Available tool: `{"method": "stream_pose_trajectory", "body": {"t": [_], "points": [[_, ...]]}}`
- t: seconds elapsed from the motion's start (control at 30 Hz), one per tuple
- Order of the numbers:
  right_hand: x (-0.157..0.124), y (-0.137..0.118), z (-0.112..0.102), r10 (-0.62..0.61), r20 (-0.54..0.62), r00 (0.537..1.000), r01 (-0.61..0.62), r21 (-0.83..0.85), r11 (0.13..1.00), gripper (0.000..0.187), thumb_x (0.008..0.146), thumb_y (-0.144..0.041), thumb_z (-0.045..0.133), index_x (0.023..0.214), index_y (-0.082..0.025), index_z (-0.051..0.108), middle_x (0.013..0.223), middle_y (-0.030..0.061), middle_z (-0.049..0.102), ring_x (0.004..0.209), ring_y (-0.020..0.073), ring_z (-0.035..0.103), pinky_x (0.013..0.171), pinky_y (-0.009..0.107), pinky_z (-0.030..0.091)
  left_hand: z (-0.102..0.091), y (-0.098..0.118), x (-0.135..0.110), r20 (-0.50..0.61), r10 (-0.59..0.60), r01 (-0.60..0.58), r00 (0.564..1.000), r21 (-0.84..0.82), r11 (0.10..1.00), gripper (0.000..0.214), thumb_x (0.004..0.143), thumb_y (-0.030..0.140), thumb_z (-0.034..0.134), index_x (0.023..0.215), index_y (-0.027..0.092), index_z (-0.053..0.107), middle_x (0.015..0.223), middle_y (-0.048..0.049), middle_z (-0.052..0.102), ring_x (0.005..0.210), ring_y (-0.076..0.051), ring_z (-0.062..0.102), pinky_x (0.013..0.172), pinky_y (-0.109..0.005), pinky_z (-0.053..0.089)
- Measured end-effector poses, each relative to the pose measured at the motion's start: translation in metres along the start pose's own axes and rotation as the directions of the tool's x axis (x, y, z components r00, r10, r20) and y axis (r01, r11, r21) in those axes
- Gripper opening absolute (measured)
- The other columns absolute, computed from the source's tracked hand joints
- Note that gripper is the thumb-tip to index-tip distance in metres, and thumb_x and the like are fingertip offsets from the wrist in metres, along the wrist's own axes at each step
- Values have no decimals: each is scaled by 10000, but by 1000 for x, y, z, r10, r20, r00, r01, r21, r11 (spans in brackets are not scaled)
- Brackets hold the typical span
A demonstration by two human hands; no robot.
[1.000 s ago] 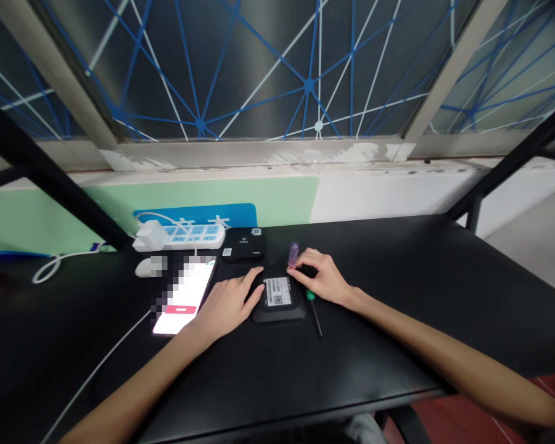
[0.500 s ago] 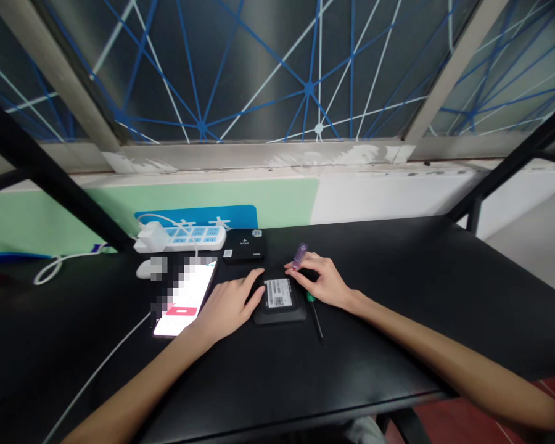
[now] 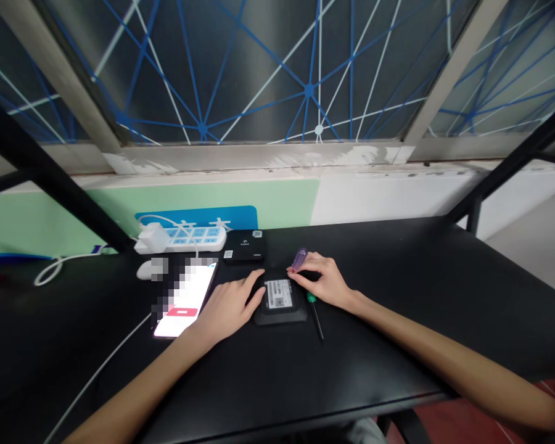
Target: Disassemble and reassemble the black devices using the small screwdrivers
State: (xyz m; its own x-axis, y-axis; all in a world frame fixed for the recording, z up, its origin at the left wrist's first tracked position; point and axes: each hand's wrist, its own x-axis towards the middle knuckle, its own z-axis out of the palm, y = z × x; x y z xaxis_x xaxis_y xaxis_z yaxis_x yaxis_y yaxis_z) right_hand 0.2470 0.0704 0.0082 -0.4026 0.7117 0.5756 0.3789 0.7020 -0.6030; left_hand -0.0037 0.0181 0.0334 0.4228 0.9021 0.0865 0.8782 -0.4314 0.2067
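A black box-shaped device (image 3: pixel 284 316) with a white printed label (image 3: pixel 280 293) lies on the desk. At its left side rests my left hand (image 3: pixel 229 302), open, thumb and index finger spread, their tips touching the device's edge. My right hand (image 3: pixel 326 277) is closed in a pinch on a small screwdriver with a translucent purple handle (image 3: pixel 300 259). The handle leans up and to the right over the device's far right corner; the screwdriver's tip is hidden or too small to make out. Under my right hand lies a second screwdriver with a green handle (image 3: pixel 311 297) and dark shaft.
To the left lie a lit phone (image 3: pixel 185 302) and a white mouse (image 3: pixel 148 269). A white power strip (image 3: pixel 198 237) with a plugged-in charger stands by the wall beside a black box (image 3: pixel 244 250). A white cable (image 3: pixel 113 354) crosses the black desk (image 3: pixel 398 259).
My right hand and the purple screwdriver have shifted very slightly, the handle tilting a little. My left hand and the device stay in place.
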Motion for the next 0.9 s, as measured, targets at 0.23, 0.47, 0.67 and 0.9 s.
{"method": "stream_pose_trajectory", "body": {"t": [0.23, 0.47, 0.67, 0.9], "points": [[0, 0, 0, 2, 10, 1000, -2, -9, 1000, 87, 881, -276, 680, 885, -234, 756, 885, 47, 765, 816, 221, 678, 811, 412, 525, -3, 0, 0, 4, 10, -10, 1000, -6, 1000, 419, 1041, 412, 290, 1406, 234, 392, 960, -66, 728, 822, -279, 716, 696, -372, 528], [0, 0, 0, 29, -10, 1000, -29, -3, 1000, 72, 855, -277, 712, 843, -214, 741, 859, 44, 751, 811, 213, 666, 812, 398, 522, -1, 0, 0, 3, 4, -4, 1000, -4, 1000, 417, 1039, 413, 296, 1406, 240, 392, 960, -62, 726, 835, -278, 715, 703, -370, 526], [0, -2, -1, -27, 20, 999, 27, -28, 999, 103, 883, -231, 670, 934, -223, 759, 883, 44, 765, 827, 212, 664, 824, 394, 510, 0, -1, 1, 5, 1, -1, 1000, -7, 1000, 415, 1038, 417, 297, 1402, 243, 394, 972, -63, 726, 830, -281, 715, 696, -372, 527], [-1, 0, 0, 13, 16, 1000, -13, -37, 999, 74, 877, -268, 689, 871, -224, 749, 852, 42, 746, 788, 208, 651, 782, 389, 503, -1, 0, 0, 4, 1, -1, 1000, -4, 1000, 418, 1039, 425, 293, 1400, 244, 398, 960, -58, 727, 827, -284, 716, 702, -379, 527]]}}
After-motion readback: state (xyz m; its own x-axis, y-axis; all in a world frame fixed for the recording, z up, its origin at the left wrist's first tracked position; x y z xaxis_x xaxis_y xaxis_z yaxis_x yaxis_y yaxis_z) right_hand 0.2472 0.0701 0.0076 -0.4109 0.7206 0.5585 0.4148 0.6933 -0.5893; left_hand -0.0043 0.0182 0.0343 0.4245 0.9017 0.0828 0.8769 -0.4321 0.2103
